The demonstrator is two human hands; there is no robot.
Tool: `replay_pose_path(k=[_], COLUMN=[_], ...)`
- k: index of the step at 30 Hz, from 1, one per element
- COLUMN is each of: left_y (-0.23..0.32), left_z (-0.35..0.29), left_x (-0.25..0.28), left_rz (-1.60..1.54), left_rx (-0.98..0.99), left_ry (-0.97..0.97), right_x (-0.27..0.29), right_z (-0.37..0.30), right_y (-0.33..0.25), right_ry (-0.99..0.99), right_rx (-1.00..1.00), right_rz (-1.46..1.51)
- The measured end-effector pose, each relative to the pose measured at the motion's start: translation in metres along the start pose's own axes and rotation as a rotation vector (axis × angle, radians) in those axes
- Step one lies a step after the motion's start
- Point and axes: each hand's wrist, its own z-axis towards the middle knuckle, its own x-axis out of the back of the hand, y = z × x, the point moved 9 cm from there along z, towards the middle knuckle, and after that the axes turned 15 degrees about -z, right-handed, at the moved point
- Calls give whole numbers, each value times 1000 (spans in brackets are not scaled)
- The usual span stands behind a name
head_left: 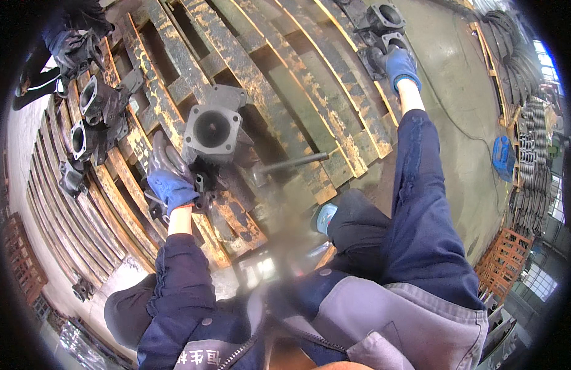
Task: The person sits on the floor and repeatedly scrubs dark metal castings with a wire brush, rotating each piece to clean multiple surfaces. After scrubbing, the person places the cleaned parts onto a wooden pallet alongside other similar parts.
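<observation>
My left hand (169, 179), in a blue glove with dark coated fingers, rests with its fingers stretched out over a small dark metal casting (205, 185). Beside it, on the wooden pallet (260, 80), stands a larger grey casting (212, 128) with a square flange, corner holes and a round bore facing up. At the far right edge of the pallet, my outstretched right hand (401, 66) grips a dark flanged casting (391, 42); its fingertips are partly hidden. A dark hammer-like tool (294, 163) lies right of the square flange, its head end blurred.
More flanged castings (78, 139) stand on the pallet's left side. At the upper left, another person's gloved hand (64, 44) is at a casting. Right of the pallet, a cable (455, 126) crosses the floor toward a blue container (502, 157) and stacked dark parts (532, 148).
</observation>
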Motion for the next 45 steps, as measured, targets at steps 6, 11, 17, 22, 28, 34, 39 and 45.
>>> replay_pose_path(k=[6,11,17,22,28,34,39,45], left_y=[-6,-1,-7,0,0,3,-3,-4], left_z=[0,-1,-2,1,2,6,5,2], left_x=[-3,-3,-4,-2,-1,-1,-3,-2], left_rz=[-70,-28,-2,-27,-78,-15,20,-3], left_rx=[82,-26,4,-16,45,34,92,103], left_ry=[-30,-26,-23,-34,-26,-58,-106,-98], right_x=[-22,-22,-11,36,55,-22,-31,12], right_z=[-8,-84,-244,-226,26,130,127,-7], right_y=[6,-14,-29,-15,-1,-38,-58,-129], right_ry=[-20,-179,-313,-427,172,-130,-217,-209], right_rx=[97,337,505,622,125,202,193,658], right_rz=[217,231,79,329,16,-213,-159,-188])
